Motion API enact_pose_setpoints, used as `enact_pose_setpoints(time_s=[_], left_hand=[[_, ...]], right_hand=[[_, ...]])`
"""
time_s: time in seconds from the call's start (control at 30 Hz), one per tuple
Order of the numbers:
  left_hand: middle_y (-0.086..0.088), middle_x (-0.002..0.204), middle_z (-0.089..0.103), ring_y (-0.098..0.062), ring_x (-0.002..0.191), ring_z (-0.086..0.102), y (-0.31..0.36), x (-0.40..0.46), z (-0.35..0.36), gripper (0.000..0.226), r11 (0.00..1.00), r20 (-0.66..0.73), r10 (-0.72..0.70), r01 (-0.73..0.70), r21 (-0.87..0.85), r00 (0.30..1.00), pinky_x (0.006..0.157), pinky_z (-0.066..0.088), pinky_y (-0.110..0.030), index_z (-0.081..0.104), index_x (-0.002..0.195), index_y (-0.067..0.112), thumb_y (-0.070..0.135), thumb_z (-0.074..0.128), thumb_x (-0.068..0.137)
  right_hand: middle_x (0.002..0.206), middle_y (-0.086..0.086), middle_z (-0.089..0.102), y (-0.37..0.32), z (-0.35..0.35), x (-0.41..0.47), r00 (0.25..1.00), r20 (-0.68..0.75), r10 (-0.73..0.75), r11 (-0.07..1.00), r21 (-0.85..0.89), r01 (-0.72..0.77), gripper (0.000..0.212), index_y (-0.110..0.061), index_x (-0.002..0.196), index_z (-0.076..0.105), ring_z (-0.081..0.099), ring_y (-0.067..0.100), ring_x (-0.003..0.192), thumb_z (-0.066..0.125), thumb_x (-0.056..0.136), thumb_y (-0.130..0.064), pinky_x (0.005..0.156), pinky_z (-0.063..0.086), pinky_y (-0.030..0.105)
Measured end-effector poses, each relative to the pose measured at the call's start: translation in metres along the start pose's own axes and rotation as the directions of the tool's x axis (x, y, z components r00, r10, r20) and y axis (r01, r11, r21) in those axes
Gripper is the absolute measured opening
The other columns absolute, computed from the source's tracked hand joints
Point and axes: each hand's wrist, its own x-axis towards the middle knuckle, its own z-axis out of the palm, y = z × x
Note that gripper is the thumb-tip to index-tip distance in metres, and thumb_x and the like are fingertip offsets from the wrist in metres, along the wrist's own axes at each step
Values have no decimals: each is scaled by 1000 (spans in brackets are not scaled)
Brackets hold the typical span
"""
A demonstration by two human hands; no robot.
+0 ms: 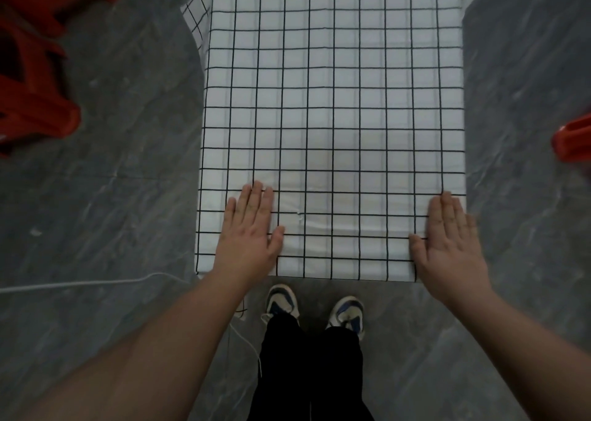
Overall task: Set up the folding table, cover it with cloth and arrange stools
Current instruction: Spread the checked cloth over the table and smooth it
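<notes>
The bench is draped all over with the white checked cloth, its edges hung down the sides. Near the front edge, the left hand is laid flat on the cloth, grip released, fingers straight. The right hand is pressed flat at the front right corner, grip likewise released. Red stools are stacked on the grey floor at left; another red stool is glimpsed at the right border.

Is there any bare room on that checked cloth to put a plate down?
Yes. The cloth is bare beyond the left hand and right hand, and between them. Off the table, red stools crowd the floor at far left; another red piece shows at right.
</notes>
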Motion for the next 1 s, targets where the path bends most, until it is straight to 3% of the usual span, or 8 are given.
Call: enact_pose_setpoints(time_s=[0.1,0.2,0.4,0.53,0.67,0.87,1.0], left_hand=[[-1,166,-15,-12,149,-23,3,1,-6,75,999,4,-13,13,-38,1000,124,-4,-44,-7,158,20,54,23,98],[0,167,-10,-12,150,-20,8,2,-14,75,998,-25,-32,30,-49,999,124,-3,-45,-2,159,21,54,27,98],[-8,166,8,-20,153,-2,4,25,-40,66,993,-172,-35,15,-116,984,125,2,-44,11,158,14,37,23,98],[-11,165,14,-26,153,7,-10,59,-49,63,998,-214,-6,-6,-56,977,124,6,-47,15,157,10,33,19,99],[-11,166,12,-24,153,4,-23,93,-51,64,999,-196,-7,1,-33,981,124,4,-46,12,158,12,36,22,99],[-4,166,-8,-18,152,-14,-40,109,-40,67,999,-126,-2,7,41,992,124,-5,-43,-6,158,20,46,11,100],[-3,166,-10,-16,152,-16,-39,109,-40,66,1000,-134,-9,13,26,991,124,-7,-42,-6,158,21,45,14,100]], right_hand=[[166,4,-4,-3,-9,-1,1000,-23,-5,998,67,7,75,-13,158,5,-16,11,150,23,97,-52,124,-2,43],[166,4,-2,-12,-23,2,998,-61,-18,992,123,26,74,-13,159,5,-13,12,151,26,97,-49,122,-9,35],[166,3,-6,-24,-49,39,992,-102,-76,994,64,83,69,-13,158,3,-12,15,152,20,99,-45,121,-12,33],[165,0,-10,-29,-56,75,989,-89,-115,993,26,117,67,-18,158,-3,-16,14,151,17,100,-45,122,-12,36],[163,-2,-14,-34,-53,107,992,-65,-107,994,4,107,67,-19,158,-6,-17,14,150,14,100,-47,123,-8,39],[163,-3,-21,-25,-41,121,999,-9,-35,999,-15,35,68,-23,156,-14,-24,13,149,11,99,-50,123,-8,42],[163,-4,-21,-27,-42,120,1000,-3,-22,1000,4,22,68,-24,156,-13,-24,12,149,12,99,-51,123,-6,43]])
